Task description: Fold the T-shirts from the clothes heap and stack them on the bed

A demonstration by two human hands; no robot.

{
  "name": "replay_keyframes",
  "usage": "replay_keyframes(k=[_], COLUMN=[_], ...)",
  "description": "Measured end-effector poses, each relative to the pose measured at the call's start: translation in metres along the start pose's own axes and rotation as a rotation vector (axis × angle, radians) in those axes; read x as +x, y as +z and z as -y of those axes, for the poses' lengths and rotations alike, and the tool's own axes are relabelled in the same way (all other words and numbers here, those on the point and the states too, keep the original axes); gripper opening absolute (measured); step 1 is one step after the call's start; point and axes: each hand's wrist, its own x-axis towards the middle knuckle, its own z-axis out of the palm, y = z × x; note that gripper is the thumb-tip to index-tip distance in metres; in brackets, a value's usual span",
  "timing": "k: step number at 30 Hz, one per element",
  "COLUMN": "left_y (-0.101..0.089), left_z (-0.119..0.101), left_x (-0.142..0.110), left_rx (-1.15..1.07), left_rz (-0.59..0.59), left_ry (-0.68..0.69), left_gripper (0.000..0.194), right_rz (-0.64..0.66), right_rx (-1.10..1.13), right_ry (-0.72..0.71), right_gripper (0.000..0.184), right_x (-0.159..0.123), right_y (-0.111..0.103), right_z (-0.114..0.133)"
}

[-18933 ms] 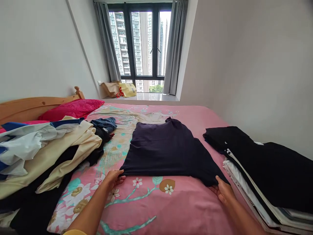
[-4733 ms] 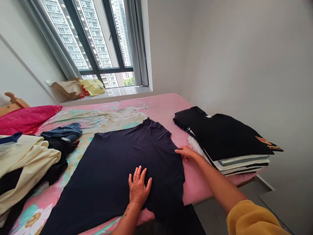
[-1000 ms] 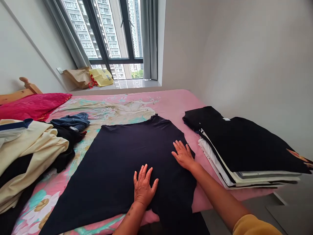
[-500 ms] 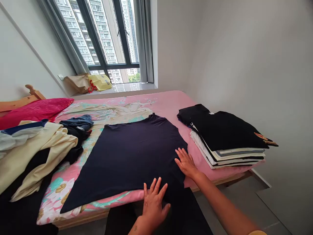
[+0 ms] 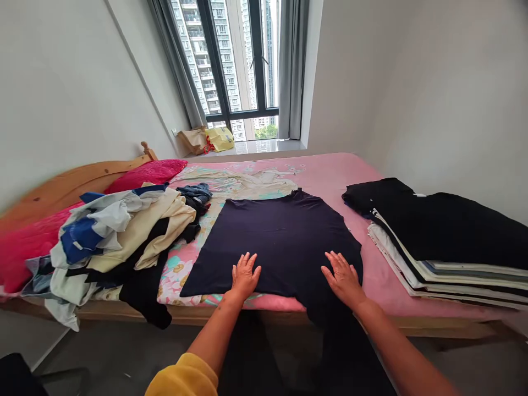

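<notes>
A dark navy shirt [image 5: 284, 236] lies spread flat on the pink flowered bed sheet [image 5: 330, 170], its lower part hanging over the near edge of the bed. My left hand [image 5: 245, 275] rests flat on the shirt's near left part, fingers spread and open. My right hand [image 5: 342, 278] lies flat on its near right part, fingers stretched out, holding nothing. Both hands press on the cloth close to the bed's edge.
A stack of folded clothes [image 5: 445, 236] with a black one on top lies at the right. A loose heap of cream, blue and black garments [image 5: 119, 236] lies at the left beside red pillows [image 5: 148, 173]. Paper bags [image 5: 208, 140] sit on the window sill.
My view has swung to face the bed squarely. My left hand has moved from the hanging part up onto the shirt near the edge, and my right hand has slid nearer along it.
</notes>
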Motion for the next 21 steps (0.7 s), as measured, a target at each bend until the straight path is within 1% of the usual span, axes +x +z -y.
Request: replay_keyframes(k=[1,2,3,5,7,8,9,10,11,13,15,16,17,18,19,20,21], left_y=[0.002,0.003,0.002,-0.006,-0.021,-0.029,-0.038,-0.045,-0.051,-0.055,-0.051,-0.047,-0.041,-0.036,-0.030,-0.026,-0.023], left_z=[0.007,0.019,0.035,0.074,0.109,0.120,0.126,0.125,0.119,0.093,0.062,0.051,0.045,0.045,0.052,0.064,0.082], left_x=[-0.007,-0.019,-0.034,-0.071,-0.101,-0.109,-0.110,-0.106,-0.095,-0.061,-0.022,-0.006,0.005,0.012,0.012,0.008,-0.001], left_rx=[0.034,0.064,0.086,0.099,0.090,0.086,0.079,0.066,0.045,-0.015,-0.055,-0.050,-0.031,0.003,0.048,0.101,0.158], left_rz=[0.041,0.076,0.101,0.102,0.070,0.047,0.022,-0.002,-0.026,-0.068,-0.108,-0.105,-0.086,-0.053,-0.012,0.027,0.053], left_ry=[0.010,0.042,0.091,0.187,0.225,0.210,0.182,0.151,0.124,0.098,0.077,0.064,0.048,0.030,0.004,-0.029,-0.070], left_gripper=[0.045,0.045,0.044,0.043,0.038,0.032,0.027,0.026,0.028,0.029,0.030,0.032,0.036,0.039,0.043,0.046,0.049], right_rz=[0.035,0.066,0.085,0.067,0.076,0.081,0.078,0.056,0.016,-0.079,-0.130,-0.130,-0.110,-0.080,-0.052,-0.026,-0.026], right_rx=[-0.025,-0.058,-0.085,-0.101,-0.079,-0.062,-0.041,-0.017,0.008,0.053,0.060,0.044,0.018,-0.014,-0.047,-0.075,-0.096], right_ry=[-0.026,-0.051,-0.064,-0.077,-0.067,-0.053,-0.044,-0.042,-0.046,-0.075,-0.104,-0.109,-0.109,-0.104,-0.100,-0.096,-0.100], right_gripper=[0.054,0.054,0.054,0.054,0.053,0.051,0.049,0.048,0.047,0.048,0.051,0.052,0.054,0.055,0.055,0.056,0.057], right_x=[-0.006,-0.014,-0.024,-0.043,-0.053,-0.053,-0.048,-0.040,-0.029,-0.003,0.018,0.024,0.026,0.025,0.021,0.016,0.009], right_y=[0.007,0.016,0.024,0.035,0.033,0.028,0.020,0.011,0.002,-0.010,-0.010,-0.004,0.005,0.017,0.030,0.043,0.055], right_z=[0.002,-0.002,-0.012,-0.041,-0.066,-0.072,-0.071,-0.064,-0.051,-0.014,0.022,0.035,0.042,0.044,0.040,0.032,0.022])
